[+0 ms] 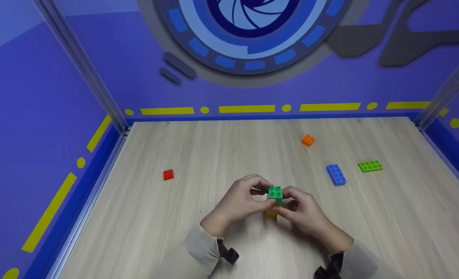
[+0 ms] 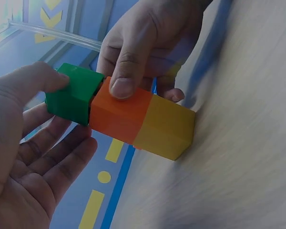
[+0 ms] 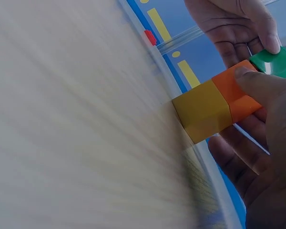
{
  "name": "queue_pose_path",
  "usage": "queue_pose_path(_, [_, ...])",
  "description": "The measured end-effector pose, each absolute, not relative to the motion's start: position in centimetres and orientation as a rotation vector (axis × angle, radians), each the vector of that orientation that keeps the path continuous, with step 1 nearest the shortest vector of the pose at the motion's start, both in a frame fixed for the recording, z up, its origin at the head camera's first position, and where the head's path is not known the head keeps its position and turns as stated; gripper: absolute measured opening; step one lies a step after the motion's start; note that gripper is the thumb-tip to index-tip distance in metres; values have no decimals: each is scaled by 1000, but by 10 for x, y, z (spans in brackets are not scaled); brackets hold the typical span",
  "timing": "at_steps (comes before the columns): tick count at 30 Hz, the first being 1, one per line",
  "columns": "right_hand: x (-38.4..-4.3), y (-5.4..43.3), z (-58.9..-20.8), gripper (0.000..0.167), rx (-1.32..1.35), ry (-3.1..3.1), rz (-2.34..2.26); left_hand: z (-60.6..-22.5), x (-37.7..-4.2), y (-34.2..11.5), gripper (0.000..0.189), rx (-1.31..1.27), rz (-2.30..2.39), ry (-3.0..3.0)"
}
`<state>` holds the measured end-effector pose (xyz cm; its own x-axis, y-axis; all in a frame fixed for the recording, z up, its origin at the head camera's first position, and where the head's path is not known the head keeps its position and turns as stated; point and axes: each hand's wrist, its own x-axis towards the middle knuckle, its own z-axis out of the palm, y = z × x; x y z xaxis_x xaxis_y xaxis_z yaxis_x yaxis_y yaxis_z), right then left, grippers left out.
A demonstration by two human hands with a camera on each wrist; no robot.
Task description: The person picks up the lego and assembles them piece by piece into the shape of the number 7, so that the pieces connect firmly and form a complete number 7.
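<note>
A short tower of building bricks stands between the two hands: a green brick (image 1: 275,192) at the top, an orange brick (image 2: 115,113) in the middle and a yellow brick (image 2: 165,128) at the bottom. My left hand (image 1: 240,198) pinches the green brick, thumb on its near face. The right hand (image 1: 306,212) grips the orange brick just below, its thumb across the front. A thin dark line shows between green and orange in the left wrist view, while orange and yellow sit flush. The yellow brick's base is close over the wooden tabletop (image 1: 128,240).
A flat red piece (image 1: 168,174) lies to the left. Farther back are a small orange brick (image 1: 308,141), a long blue brick (image 1: 336,174) and a lime green brick (image 1: 370,166), all on the right. Blue-purple panels (image 1: 109,85) enclose the tabletop at back and sides.
</note>
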<state>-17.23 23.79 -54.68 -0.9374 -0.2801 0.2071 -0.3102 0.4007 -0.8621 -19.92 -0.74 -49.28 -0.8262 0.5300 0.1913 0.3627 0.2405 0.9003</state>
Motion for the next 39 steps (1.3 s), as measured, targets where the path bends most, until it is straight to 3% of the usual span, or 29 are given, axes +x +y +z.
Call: queue_pose_path(39, [-172,238,-546,21,575,-2612,1603,-509,-196,0,24,767,1785,2232])
